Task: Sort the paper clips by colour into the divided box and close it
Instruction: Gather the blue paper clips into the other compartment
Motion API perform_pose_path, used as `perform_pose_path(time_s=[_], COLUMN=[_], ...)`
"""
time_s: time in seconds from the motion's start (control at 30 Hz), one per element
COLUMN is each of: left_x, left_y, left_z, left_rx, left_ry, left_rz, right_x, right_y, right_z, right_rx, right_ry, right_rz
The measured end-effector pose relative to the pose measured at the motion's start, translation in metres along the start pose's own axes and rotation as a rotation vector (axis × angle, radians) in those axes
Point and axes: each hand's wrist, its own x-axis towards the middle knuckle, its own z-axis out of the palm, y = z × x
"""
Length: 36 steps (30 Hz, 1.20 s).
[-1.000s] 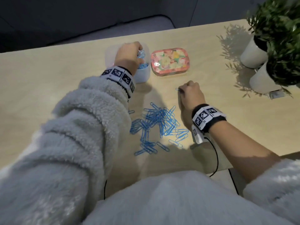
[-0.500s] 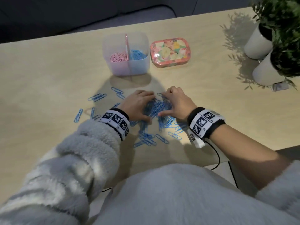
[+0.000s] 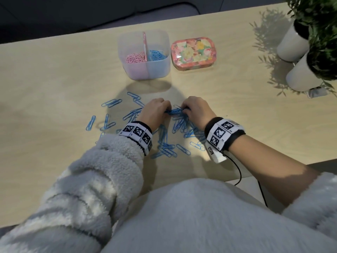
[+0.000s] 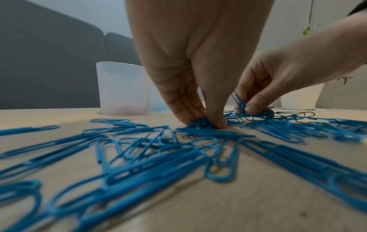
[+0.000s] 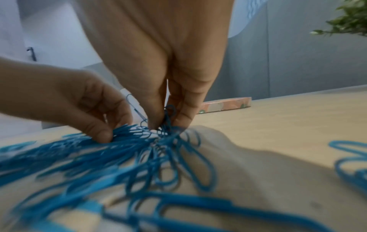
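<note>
On table (image 3: 54,73) | both hands' fingers (image 4: 216,120) pinch blue clips (image 3: 175,112) from pile.

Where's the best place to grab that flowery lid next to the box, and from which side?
Take the flowery lid from above, thumb and fingers across its two long edges. It lies flat and shallow on the table, and the divided box crowds its left end.

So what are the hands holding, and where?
Both hold blue paper clips from the pile on the table. The left hand pinches a few between thumb and fingertips; the right hand pinches a bunch by the looped ends.
</note>
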Motion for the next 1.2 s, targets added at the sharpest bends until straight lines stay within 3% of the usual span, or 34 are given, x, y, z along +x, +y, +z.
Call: perform_pose_path(time_s=[0.17,0.43,0.6,0.83,0.9,1.03,1.1,1.2], left_x=[-0.003,-0.003,-0.006,0.002,0.013,0.049,0.069,0.097], left_y=[-0.006,-0.007,-0.008,-0.009,-0.011,-0.017,-0.019,-0.016], left_z=[-0.004,-0.013,-0.016,-0.042,-0.058,-0.099,-0.116,-0.128], left_rx=[-0.085,-0.122,-0.179,-0.302,-0.332,-0.343,-0.331,-0.251], left_ry=[-0.015,-0.068,-0.003,0.152,0.234,0.384,0.404,0.381], left_rz=[-0.133,-0.159,-0.171,-0.189,-0.212,-0.296,-0.359,-0.451], right_x=[0.009,0.079,0.134,0.164,0.163,0.142,0.122,0.084], right_y=[0.01,-0.031,-0.063,-0.078,-0.084,-0.078,-0.067,-0.049], right_z=[-0.02,-0.098,-0.123,-0.108,-0.105,-0.116,-0.119,-0.11], right_rx=[0.262,0.565,0.541,0.176,0.147,0.321,0.453,0.56], right_ry=[0.068,0.204,0.238,0.142,0.165,0.27,0.349,0.307], right_rz=[0.095,0.122,0.131,0.174,0.181,0.175,0.153,0.146])
